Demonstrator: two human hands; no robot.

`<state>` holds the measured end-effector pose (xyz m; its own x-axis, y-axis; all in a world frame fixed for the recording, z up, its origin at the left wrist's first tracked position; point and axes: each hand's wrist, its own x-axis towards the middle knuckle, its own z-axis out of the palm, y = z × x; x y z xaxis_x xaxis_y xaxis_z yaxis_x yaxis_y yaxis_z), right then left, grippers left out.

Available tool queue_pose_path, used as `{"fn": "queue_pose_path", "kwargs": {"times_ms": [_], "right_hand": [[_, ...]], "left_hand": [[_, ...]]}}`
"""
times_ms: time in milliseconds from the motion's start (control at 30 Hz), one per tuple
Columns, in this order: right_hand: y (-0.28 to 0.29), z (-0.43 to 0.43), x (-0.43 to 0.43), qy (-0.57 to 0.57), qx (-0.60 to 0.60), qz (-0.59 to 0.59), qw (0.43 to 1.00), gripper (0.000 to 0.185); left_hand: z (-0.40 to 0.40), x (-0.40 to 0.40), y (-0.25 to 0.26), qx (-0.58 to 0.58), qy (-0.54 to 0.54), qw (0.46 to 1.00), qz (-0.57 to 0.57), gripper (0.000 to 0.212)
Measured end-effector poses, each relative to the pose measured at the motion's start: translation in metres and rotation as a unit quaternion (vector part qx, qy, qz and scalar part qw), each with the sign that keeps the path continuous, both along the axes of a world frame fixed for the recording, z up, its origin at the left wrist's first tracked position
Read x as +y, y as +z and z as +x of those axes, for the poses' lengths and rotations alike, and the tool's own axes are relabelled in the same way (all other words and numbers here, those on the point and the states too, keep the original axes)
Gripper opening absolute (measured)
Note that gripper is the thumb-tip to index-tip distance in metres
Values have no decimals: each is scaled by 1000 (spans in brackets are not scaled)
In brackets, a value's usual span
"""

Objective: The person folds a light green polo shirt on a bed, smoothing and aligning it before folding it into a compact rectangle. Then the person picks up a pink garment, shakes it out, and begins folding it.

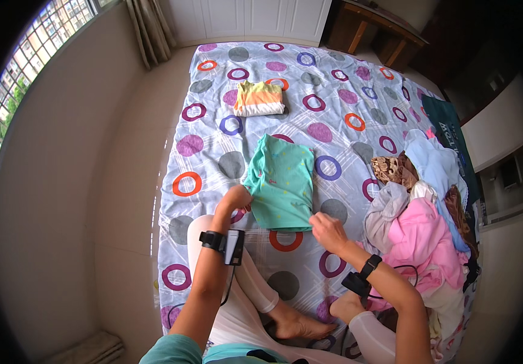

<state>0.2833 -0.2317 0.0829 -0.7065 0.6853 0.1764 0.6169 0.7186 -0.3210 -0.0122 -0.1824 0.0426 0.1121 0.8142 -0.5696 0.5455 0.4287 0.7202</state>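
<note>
A turquoise green garment [284,184] with small printed motifs lies before me on the bed, partly folded into a rough rectangle. My left hand [237,199] is at its left edge, fingers curled on the fabric there. At the lower right corner my right hand [328,230] pinches the cloth between thumb and fingers. The bottom edge runs fairly straight between both hands, while creases cross the left side. Beyond it sits a folded yellow, orange and white garment [260,99], apart from the green one.
A loose heap of clothes [425,236], pink, grey, light blue and brown, lies to my right beside a dark green bag [445,120] bearing writing. Under everything spreads a patterned bed sheet [284,284]. My crossed legs [252,282] are close in front. A barred window [24,68] is at left.
</note>
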Motion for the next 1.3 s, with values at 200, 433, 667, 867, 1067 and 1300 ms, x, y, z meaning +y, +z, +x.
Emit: {"fn": "queue_pose_path", "kwargs": {"times_ms": [200,433,667,867,1067,1300], "right_hand": [[-13,-5,-15,70,-28,14,997,8],[-16,-9,-14,50,0,5,999,10],[-12,-7,-18,-37,121,-211,969,12],[-18,12,41,-96,143,-320,932,10],[-32,24,143,-335,213,-320,860,8],[-56,-10,201,-385,141,-324,853,10]], "left_hand": [[31,0,-1,114,75,953,269,31],[62,2,-10,191,3,932,307,23],[53,-2,4,160,16,950,268,24],[94,-20,33,-56,-78,879,466,20],[147,-62,19,118,-408,750,507,23],[147,-50,-1,122,-404,756,500,7]]}}
